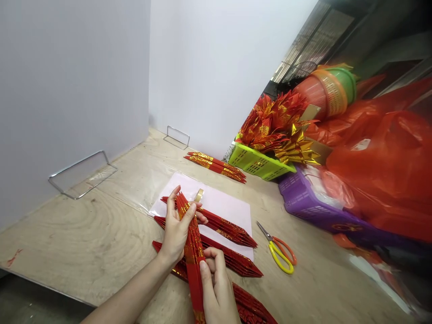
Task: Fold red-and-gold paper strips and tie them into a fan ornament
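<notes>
A folded bundle of red and gold paper [193, 243] is held up between both hands. My left hand [178, 225] grips it near its pointed upper end, thumb across the front. Lower down, my right hand [216, 279] pinches its right edge. Behind and beneath the hands, several similar pointed red bundles [232, 231] lie slanting over a pale pink sheet [236, 209] and the wooden table [84, 238]. A small roll of tape [199, 195] stands on the sheet, just past my left hand.
Scissors [278, 252] with yellow and orange handles lie to the right. More red bundles [216, 166] are farther back. A green basket [259, 163] of red and gold paper pieces and a purple basket [303, 198] stand at the right. Two wire frames [81, 173] sit by the wall panels.
</notes>
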Motion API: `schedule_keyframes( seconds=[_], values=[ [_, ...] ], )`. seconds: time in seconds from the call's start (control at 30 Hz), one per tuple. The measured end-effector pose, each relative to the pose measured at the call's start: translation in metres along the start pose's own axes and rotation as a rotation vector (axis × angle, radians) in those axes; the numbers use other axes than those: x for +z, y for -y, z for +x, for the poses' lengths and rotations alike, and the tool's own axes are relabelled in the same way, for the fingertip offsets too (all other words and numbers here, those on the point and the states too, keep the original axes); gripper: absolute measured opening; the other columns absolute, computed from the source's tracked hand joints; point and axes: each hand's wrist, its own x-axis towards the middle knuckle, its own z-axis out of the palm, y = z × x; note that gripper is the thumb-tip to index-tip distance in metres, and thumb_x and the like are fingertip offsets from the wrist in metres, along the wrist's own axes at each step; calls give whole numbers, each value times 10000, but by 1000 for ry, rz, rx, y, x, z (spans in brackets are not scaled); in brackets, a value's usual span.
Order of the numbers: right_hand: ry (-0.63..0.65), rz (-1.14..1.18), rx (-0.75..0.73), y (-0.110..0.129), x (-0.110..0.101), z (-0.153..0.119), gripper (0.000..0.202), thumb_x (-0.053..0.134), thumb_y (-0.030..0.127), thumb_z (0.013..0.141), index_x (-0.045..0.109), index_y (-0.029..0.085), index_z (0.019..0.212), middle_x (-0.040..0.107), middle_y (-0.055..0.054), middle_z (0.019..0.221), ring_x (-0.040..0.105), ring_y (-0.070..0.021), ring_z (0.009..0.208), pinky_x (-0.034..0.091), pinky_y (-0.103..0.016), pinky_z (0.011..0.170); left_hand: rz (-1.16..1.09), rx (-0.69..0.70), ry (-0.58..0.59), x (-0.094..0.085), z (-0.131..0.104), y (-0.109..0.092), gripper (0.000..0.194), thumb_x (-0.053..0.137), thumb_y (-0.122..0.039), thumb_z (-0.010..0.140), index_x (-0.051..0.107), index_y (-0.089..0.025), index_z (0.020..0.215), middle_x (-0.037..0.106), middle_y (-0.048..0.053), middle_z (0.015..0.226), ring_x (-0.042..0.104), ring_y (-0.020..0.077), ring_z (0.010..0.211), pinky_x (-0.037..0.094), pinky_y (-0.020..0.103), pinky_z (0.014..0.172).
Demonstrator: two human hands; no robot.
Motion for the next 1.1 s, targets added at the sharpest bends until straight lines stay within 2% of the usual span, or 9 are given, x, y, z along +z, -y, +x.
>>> schedule_keyframes(
  seconds=[0.1, 0.23, 0.4, 0.7, 0.87, 1.03, 1.1],
  values=[
    [-13, -3, 7, 5, -1, 1, 228, 349, 430, 984, 488, 250, 1008, 642, -33, 885, 636, -169, 777, 503, -260, 692, -21, 5, -4, 0, 0, 0, 694, 670, -362, 835, 266, -331, 1399, 672, -2, 925, 673, 126, 616, 584, 294, 649],
    [-39, 24, 4, 11, -2, 2, 211, 390, 426, 963, 498, 244, 970, 617, -12, 794, 601, -159, 666, 469, -242, 598, -50, 8, 0, 0, 0, 1, 669, 656, -362, 851, 267, -335, 1394, 680, -4, 926, 683, 133, 635, 585, 293, 643],
    [-95, 27, -16, 16, -2, 3, 187, 428, 391, 946, 517, 228, 940, 591, 8, 714, 579, -151, 609, 446, -234, 575, -87, 14, -11, 0, 1, 0, 624, 644, -349, 862, 300, -324, 1382, 682, -3, 921, 676, 129, 623, 584, 289, 625],
    [-77, -55, -36, 16, -5, 3, 181, 407, 368, 958, 525, 231, 959, 616, -8, 783, 588, -149, 645, 443, -221, 591, -87, 38, -40, -2, 3, 1, 552, 640, -328, 855, 355, -320, 1328, 674, -15, 890, 667, 118, 594, 574, 274, 610],
    [-53, -116, -65, 25, -7, 5, 227, 344, 379, 981, 521, 243, 938, 622, -6, 809, 610, -150, 714, 463, -218, 662, -121, 39, -36, -1, 3, 1, 490, 618, -297, 862, 373, -321, 1287, 672, -25, 872, 666, 116, 592, 569, 270, 609],
    [-79, -139, -93, 31, -7, 8, 253, 335, 384, 973, 524, 239, 885, 637, -10, 777, 624, -152, 689, 469, -222, 639, -156, 31, -34, 0, 3, 0, 489, 641, -280, 839, 385, -320, 1254, 671, -36, 859, 664, 117, 587, 567, 268, 607],
    [-70, -113, -51, 31, -7, 7, 264, 338, 401, 974, 543, 235, 966, 674, -29, 857, 655, -159, 765, 489, -229, 681, -155, 29, -46, 0, 3, -1, 499, 654, -286, 834, 384, -318, 1252, 671, -38, 855, 662, 116, 583, 566, 266, 602]
  ],
)
